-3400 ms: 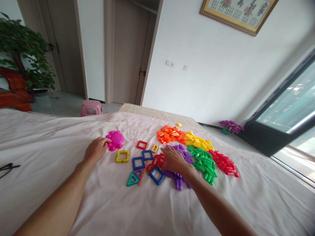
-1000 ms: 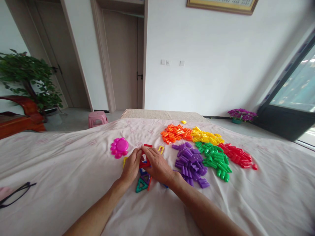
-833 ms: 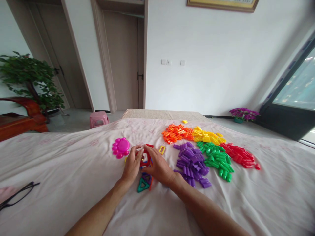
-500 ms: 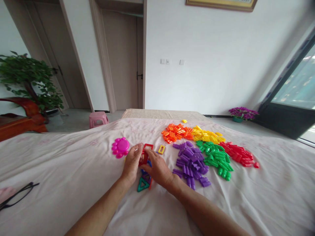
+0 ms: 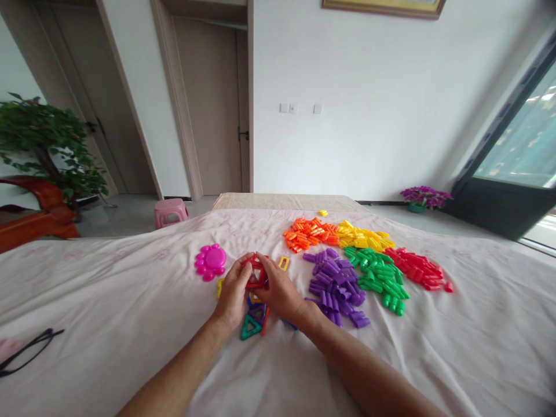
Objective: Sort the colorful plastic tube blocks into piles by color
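Note:
Between my hands are red magnetic building frames [image 5: 257, 277], joined or stacked; how they fit together is partly hidden by fingers. My left hand [image 5: 236, 289] grips them from the left, and my right hand [image 5: 280, 289] has its fingers round the right side. Just below lie loose flat frame pieces: a teal triangle [image 5: 251, 328], a purple triangle [image 5: 259, 313] and some blue and orange ones. A yellow rectangular frame [image 5: 284, 263] rests beyond my right hand. Part of another yellow piece [image 5: 219, 288] shows beside my left hand.
A pink flower-shaped toy [image 5: 211, 262] lies to the left. Piles of purple [image 5: 336, 284], orange [image 5: 308, 233], yellow [image 5: 365, 236], green [image 5: 377, 275] and red [image 5: 417, 268] plastic pieces cover the right side. Black glasses [image 5: 32, 350] lie at far left on the pale cloth [image 5: 152, 301].
My hands have drawn closer together at the top, fingertips nearly meeting, and the red frames have turned between them. A blue piece now shows under my right wrist. The view has shifted slightly.

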{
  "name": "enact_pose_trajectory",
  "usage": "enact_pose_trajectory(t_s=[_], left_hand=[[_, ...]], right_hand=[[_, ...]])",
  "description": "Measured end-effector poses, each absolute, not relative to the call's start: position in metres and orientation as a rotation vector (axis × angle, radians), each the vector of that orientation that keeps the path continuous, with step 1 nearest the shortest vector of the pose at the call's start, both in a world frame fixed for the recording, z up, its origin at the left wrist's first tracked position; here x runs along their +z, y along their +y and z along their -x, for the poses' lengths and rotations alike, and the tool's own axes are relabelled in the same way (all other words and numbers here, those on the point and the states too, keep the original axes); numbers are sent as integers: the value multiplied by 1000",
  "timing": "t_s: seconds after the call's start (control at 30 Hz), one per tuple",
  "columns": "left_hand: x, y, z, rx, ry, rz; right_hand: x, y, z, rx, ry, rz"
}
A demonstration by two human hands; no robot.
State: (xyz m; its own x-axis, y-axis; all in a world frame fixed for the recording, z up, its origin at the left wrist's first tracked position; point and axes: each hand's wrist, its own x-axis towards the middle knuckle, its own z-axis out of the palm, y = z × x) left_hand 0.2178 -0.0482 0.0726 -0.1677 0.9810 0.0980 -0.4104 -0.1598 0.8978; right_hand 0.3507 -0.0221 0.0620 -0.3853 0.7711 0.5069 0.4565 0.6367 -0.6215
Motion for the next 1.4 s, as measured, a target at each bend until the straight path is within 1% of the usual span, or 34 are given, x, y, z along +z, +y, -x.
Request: enact_pose_trajectory(t_s=[0.13, 0.17, 0.33, 0.77, 0.93, 1.03, 1.1, 1.17, 1.23, 1.3, 1.4], left_hand=[[72, -43, -211, 1618, 745, -720], [71, -41, -209, 1616, 730, -703], [67, -39, -207, 1618, 776, -680], [65, -48, -220, 1629, 944, -905], [75, -36, -188, 1574, 1244, -1196], [71, -19, -150, 1746, 1509, -1203], [61, -8, -123, 1835, 1752, -1233], [49, -2, -99, 1747, 2040, -1249], [38, 1, -81, 1584, 2231, -1269], [31, 2, -71, 1428, 2324, -1284], [26, 4, -67, 1305, 2356, -1313]], right_hand=[[54, -19, -354, 670, -2076, 1033], [56, -19, -355, 647, -2100, 1033], [76, -27, -355, 306, -2179, 972], [97, -41, -347, 89, -2328, 1124], [108, -9, -360, 151, -2247, 1393], [113, 26, -367, 263, -2212, 1623], [114, 45, -364, 278, -2264, 1736], [112, 58, -356, 238, -2366, 1786], [109, 64, -345, 179, -2483, 1790], [105, 67, -335, 121, -2588, 1786], [100, 69, -326, 93, -2675, 1810]])
